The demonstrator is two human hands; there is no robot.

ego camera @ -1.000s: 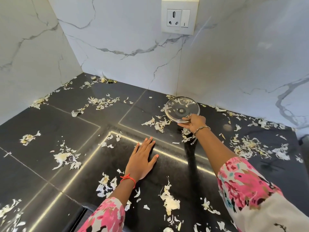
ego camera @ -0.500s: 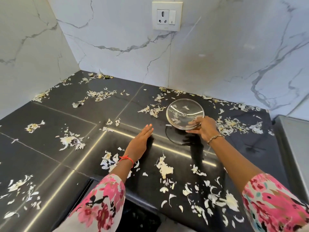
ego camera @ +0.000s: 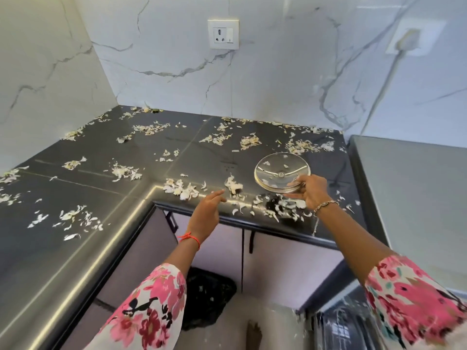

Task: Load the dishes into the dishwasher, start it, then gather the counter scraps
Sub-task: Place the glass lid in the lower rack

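- The right hand (ego camera: 312, 190) has its grip closed on the near right rim of a round glass lid (ego camera: 281, 175), thumb on top and fingers beneath, holding it tilted above the front of the dark desk (ego camera: 75, 248).
- A few pale scraps cling to the lid's clear surface; a small metal fitting sits at its middle.
- Just below that grip, a dense heap of white scraps (ego camera: 275, 207) lies along the desk's front edge, in the lid's shadow.
- To the left of the grip, another small clump (ego camera: 233, 184) and a wider pile (ego camera: 180, 189) rest near the inner corner of the desk.
- The left hand (ego camera: 206, 213) hovers at the desk's edge, left of the lid, its grip wide, fingers stretched towards the scraps and holding nothing.
- Beyond the grip, more scraps are strewn across the desk up to the marble wall, where a white socket (ego camera: 223, 34) is set.
- Down below the hands, a black bag-lined bin (ego camera: 208, 296) stands on the floor in front of the cabinet doors.
- Right of the grip, a grey appliance top (ego camera: 414, 198) adjoins the desk.
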